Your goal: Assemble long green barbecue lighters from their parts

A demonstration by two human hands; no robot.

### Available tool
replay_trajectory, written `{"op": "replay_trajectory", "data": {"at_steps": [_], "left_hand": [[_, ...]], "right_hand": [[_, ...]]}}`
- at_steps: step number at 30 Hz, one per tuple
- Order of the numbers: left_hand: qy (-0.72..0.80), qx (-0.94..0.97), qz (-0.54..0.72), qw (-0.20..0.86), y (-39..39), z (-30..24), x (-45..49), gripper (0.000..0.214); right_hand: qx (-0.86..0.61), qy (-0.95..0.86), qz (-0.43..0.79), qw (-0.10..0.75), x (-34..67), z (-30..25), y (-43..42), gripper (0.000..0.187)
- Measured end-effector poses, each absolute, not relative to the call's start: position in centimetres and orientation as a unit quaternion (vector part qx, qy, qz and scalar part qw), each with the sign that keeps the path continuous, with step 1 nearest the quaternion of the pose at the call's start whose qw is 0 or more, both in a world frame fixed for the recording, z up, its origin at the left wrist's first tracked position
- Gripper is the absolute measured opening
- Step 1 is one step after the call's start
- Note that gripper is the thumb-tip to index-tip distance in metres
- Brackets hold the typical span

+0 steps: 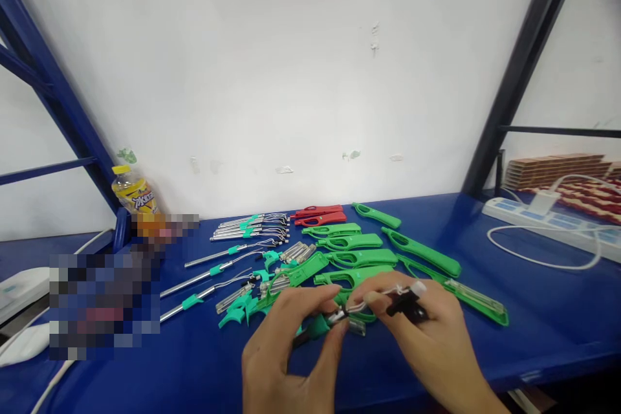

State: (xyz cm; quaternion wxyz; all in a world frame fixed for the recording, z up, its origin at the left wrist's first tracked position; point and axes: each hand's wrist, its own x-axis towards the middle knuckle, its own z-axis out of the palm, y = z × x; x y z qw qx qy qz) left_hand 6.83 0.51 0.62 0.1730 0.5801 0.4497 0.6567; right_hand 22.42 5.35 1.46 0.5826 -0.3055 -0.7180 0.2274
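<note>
My left hand (286, 352) pinches a metal lighter tube (337, 317) near its wired end, with a green clip (317, 326) around it. The tube's other part is hidden by my palm. My right hand (427, 330) is closed on the tube's white wires (359, 306) and a small black igniter part (407, 304) with a whitish tip. Beneath and behind my hands lie green lighter shells (359, 257), clear fuel tanks (235, 297) and turquoise triggers (237, 312). To the left, several wired metal tubes (194, 301) with turquoise clips lie in rows.
Two red lighter shells (320, 217) lie at the back of the blue table (194, 369). A yellow-capped bottle (133, 191) stands at the back left, beside a pixelated patch. On the right are a white power strip (557, 220) with a cable and stacked brown pieces (553, 171).
</note>
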Motion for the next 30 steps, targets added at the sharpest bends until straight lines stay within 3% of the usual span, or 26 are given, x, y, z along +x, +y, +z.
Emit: {"op": "replay_trajectory", "data": {"at_steps": [9, 15, 19, 23, 27, 30], "left_hand": [[0.423, 0.676, 0.603, -0.022, 1.3, -1.3, 6.2, 0.029], [0.403, 0.691, 0.6, -0.018, 1.3, -1.4, 6.3, 0.035], [0.443, 0.657, 0.603, 0.093, 1.2, -0.9, 6.6, 0.023], [0.48, 0.583, 0.57, 0.322, 1.2, 0.2, 6.5, 0.008], [0.455, 0.494, 0.534, 0.514, 1.6, 0.8, 5.8, 0.031], [0.418, 0.443, 0.534, 0.587, 2.0, 1.0, 5.1, 0.04]], "right_hand": [[-0.316, -0.72, 0.242, 0.568, 22.8, 0.7, 5.6, 0.021], [-0.336, -0.707, 0.27, 0.561, 22.7, 1.2, 5.8, 0.027], [-0.379, -0.689, 0.284, 0.549, 22.6, 0.9, 6.4, 0.034], [-0.402, -0.715, 0.313, 0.478, 22.9, 0.5, 7.3, 0.037], [-0.393, -0.743, 0.31, 0.443, 23.7, 0.3, 7.8, 0.047], [-0.401, -0.741, 0.29, 0.454, 24.3, 0.6, 7.8, 0.05]]}}
